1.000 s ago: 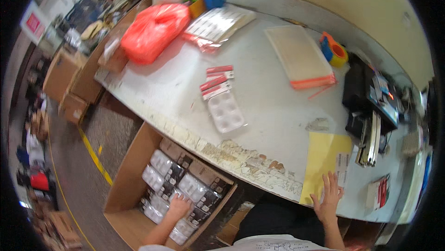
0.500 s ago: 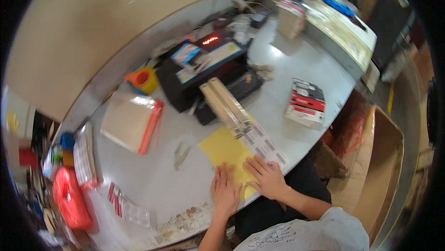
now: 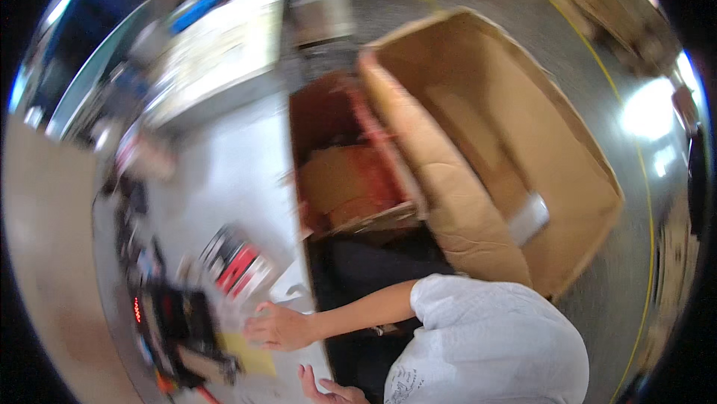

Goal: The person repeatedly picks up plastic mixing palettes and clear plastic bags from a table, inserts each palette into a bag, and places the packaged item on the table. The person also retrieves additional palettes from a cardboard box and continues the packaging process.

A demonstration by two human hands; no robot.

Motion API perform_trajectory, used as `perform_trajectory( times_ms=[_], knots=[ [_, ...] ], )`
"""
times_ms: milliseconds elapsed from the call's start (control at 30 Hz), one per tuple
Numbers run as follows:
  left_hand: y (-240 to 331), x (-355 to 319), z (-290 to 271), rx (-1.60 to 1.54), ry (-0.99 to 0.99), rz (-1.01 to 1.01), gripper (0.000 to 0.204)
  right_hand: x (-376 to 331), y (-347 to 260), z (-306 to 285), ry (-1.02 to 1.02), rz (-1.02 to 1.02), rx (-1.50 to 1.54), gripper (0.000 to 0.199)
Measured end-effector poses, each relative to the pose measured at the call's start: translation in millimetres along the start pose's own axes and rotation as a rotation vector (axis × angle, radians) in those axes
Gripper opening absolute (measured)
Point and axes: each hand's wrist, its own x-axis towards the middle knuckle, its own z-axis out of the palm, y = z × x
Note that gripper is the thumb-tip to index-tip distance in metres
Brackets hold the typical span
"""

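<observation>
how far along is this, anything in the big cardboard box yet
Early, by the look of it. Done: red and black packs lie out on the table. In hand: the right hand rests flat by the yellow sheet at the table edge, and the left hand is open, holding nothing. Left: the big cardboard box holds only one pale flat item. The picture is blurred.

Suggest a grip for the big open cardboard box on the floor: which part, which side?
Probably the near long wall of the cardboard box, beside the person, taken at its top rim from above. The box stands open-topped, that rim is bare, and the flaps stand clear of it.
</observation>
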Motion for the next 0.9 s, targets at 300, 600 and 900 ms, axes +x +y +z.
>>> perform_trajectory(
  times_ms=[300, 600, 900],
  knots=[
    [139.4, 75.8, 250.9, 0.107, -0.995, 0.711, 0.066, -317.1, 64.0, -452.2, 1.141, 1.092, -0.241, 0.019],
    [194.0, 44.9, 486.7, 0.367, -0.917, 0.823, 0.065, -633.5, 90.8, -198.3, 0.458, 2.275, -0.240, 0.070],
    [172.9, 54.0, 506.5, 0.542, -0.938, 0.952, 0.048, -600.9, 164.9, -37.9, 0.407, 2.358, -0.340, 0.097]
  ],
)
